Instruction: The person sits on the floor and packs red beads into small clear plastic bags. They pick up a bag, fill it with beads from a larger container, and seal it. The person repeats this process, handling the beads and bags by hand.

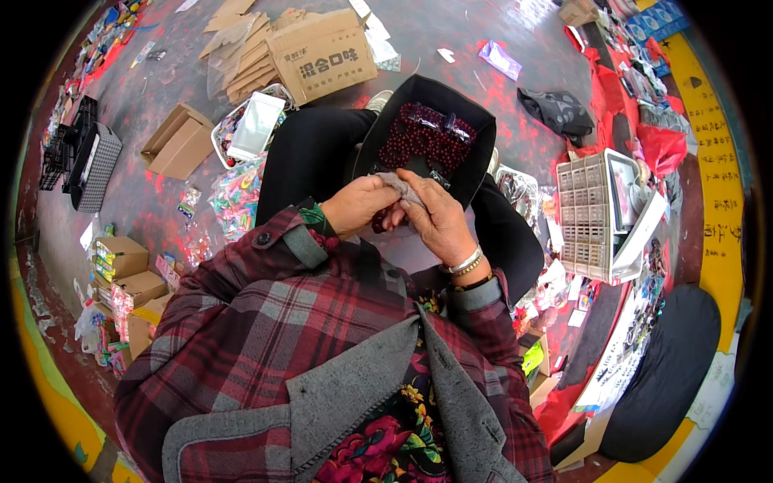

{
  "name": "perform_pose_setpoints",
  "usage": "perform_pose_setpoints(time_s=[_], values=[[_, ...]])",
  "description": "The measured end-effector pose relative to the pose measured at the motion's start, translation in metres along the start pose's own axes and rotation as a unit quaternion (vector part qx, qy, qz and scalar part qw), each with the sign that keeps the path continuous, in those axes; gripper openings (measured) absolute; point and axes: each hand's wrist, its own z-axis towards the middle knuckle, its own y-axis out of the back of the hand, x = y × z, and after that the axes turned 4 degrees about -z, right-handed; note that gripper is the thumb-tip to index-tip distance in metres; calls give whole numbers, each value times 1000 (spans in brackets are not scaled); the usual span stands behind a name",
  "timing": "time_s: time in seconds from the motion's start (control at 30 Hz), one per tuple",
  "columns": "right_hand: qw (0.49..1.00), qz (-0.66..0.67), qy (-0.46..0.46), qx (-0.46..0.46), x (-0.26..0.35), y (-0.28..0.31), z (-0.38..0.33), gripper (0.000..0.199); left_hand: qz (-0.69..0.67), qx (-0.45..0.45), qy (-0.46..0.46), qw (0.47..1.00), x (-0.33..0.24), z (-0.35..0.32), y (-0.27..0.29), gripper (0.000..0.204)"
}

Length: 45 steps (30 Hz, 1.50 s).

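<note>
A grey cloth (401, 187) is pinched between my two hands, just in front of my body. My left hand (358, 207) grips its left side with curled fingers. From the right, my right hand (440, 223) closes over the same cloth, thumb and fingers pressed together. Something dark red, like beads, shows below the fingers and is mostly hidden. Right beyond my hands, between my knees, a black open box (478, 121) holds many dark red beads (407, 143) and small clear-wrapped pieces.
Flattened cardboard and a carton (322, 60) lie at the far left, near an open brown box (179, 143) and a white basket (219, 145). To the right stands a beige plastic crate (580, 213); a black bag (555, 113) lies beyond it. Small goods litter the floor.
</note>
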Motion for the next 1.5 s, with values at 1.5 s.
perform_pose_setpoints(time_s=[1.5], values=[[974,140,-115,-134,-30,6,-2,32,-55,-40,-46,997,-8,-1,-11,18]])
